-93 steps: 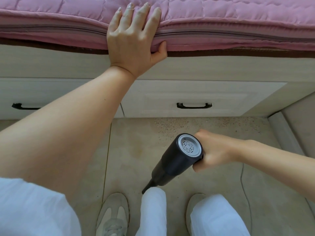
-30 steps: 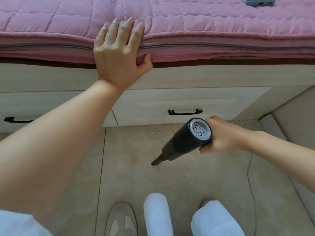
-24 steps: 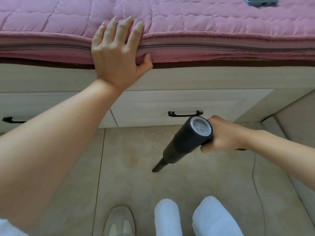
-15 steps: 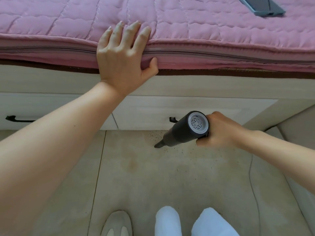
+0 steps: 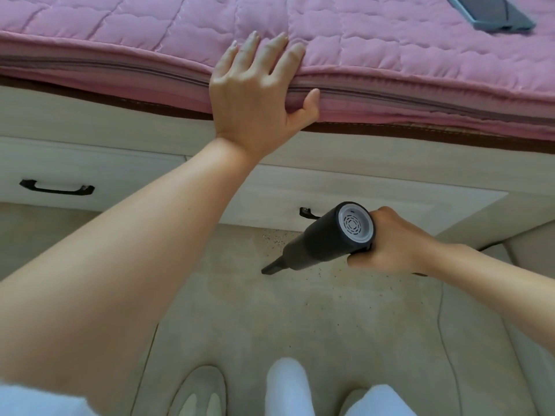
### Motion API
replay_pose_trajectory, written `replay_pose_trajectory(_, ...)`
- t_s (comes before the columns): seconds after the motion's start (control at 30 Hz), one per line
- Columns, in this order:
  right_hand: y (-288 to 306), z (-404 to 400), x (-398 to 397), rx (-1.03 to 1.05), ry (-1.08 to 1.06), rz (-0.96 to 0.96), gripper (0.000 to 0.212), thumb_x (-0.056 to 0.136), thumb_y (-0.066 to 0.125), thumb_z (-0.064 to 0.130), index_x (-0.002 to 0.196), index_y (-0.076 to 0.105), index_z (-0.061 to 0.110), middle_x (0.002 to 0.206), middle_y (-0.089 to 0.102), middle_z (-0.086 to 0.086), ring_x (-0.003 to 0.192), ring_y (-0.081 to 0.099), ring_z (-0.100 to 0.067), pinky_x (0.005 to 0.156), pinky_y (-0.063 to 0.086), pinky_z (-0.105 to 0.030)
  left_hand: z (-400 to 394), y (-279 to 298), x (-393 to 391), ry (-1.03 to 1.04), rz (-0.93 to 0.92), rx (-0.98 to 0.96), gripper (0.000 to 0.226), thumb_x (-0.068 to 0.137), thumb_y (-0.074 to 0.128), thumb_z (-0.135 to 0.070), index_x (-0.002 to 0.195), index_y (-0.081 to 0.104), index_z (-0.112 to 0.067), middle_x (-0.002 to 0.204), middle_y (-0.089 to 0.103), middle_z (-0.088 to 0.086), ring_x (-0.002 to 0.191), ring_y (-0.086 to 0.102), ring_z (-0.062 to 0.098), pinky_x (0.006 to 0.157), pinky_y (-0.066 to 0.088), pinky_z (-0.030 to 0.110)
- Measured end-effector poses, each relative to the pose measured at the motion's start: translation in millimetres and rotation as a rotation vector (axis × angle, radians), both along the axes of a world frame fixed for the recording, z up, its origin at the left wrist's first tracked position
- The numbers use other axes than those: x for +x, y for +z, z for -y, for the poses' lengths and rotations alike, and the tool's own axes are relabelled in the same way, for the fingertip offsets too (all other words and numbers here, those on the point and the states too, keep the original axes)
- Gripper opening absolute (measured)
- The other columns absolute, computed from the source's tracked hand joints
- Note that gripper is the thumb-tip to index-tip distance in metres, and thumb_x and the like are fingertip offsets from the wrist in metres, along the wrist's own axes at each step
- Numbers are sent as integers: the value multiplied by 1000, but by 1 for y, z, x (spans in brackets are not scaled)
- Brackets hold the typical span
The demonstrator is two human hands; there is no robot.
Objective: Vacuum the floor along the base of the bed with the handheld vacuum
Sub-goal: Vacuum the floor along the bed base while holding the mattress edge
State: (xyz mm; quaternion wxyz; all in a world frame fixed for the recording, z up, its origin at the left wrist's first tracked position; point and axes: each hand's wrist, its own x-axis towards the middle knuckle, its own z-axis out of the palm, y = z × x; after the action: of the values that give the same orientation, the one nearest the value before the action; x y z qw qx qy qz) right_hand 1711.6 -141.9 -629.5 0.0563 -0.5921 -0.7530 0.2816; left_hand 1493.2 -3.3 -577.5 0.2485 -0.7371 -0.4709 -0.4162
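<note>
Right hand wraps the handle of the vacuum, fingers curled tight round it; the handle itself is mostly hidden by the hand. Vacuum sits low over the floor, just in front of the bed base, nozzle angled down-left, tip at or just above the tile, can't tell contact. Left hand rests on the mattress edge, fingers straight over the top, thumb against the side, bracing, not holding anything.

Vacuum: rigid matte black plastic cylinder, grey vented end cap, tapering to a narrow crevice nozzle. Likely light, one-hand tool; stiff, not fragile, matte shell should not slip. Best held at the rear handle as now, which lets the wrist steer the tip.

Floor: beige smooth tile with grout lines, dark crumbs scattered near the base. Base is pale wood-grain drawers with black bar handles. Mattress is soft quilted pink with a zip seam. A flat grey device lies on it.
</note>
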Motion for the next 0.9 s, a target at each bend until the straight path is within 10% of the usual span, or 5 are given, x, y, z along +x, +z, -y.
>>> replay_pose_trajectory(0.5, 6, 17, -5, -6, 111, -48, 26, 53, 59, 28, 59, 44, 49, 55, 49, 28, 49, 45, 3, 44, 32, -10, -8, -9, -6, 7, -91, 124, 52, 88, 47, -52, 124, 65, -19, 125, 66, 5, 114, 62, 33, 96, 50, 45)
replay_pose_trajectory(0.9, -6, 3, 0, 46, -11, 30, 20, 53, 59, 34, 58, 40, 30, 46, 43, 10, 45, 37, -9, 45, 28, -27, -8, -9, -4, 3, -74, 120, 53, 88, 46, -52, 124, 66, -19, 125, 66, 5, 115, 62, 33, 96, 50, 46)
